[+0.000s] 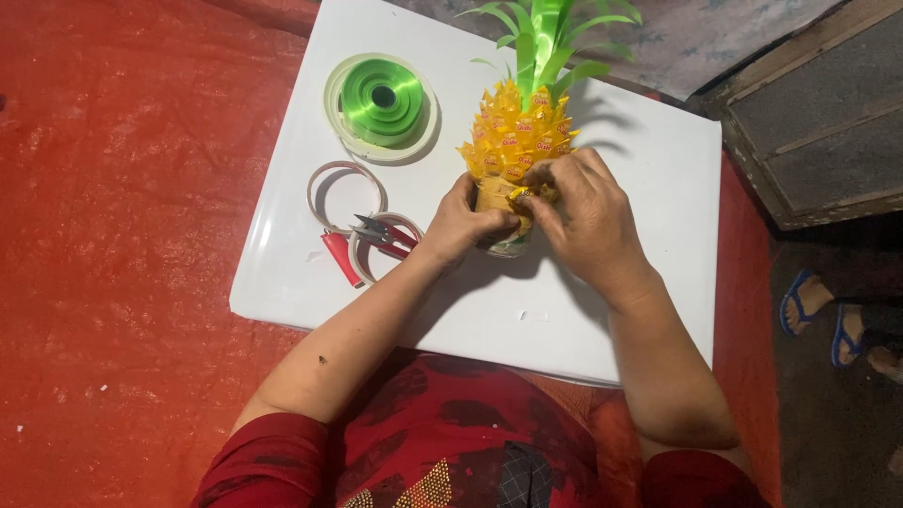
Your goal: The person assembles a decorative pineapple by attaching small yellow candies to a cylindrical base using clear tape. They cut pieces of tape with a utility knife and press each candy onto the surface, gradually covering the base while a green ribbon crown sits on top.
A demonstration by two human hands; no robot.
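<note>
White tabletop (583,320) bears a yellow-wrapper pineapple craft with green ribbon leaves (519,132); left hand (467,221) grips its base, right hand (583,212) fingers pinch a wrapper; bare board lies nearer the person

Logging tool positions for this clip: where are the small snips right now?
In the head view the snips lie on the white board, on the person's left, across two tape rings, below the green ribbon roll, beside the left hand.
</note>
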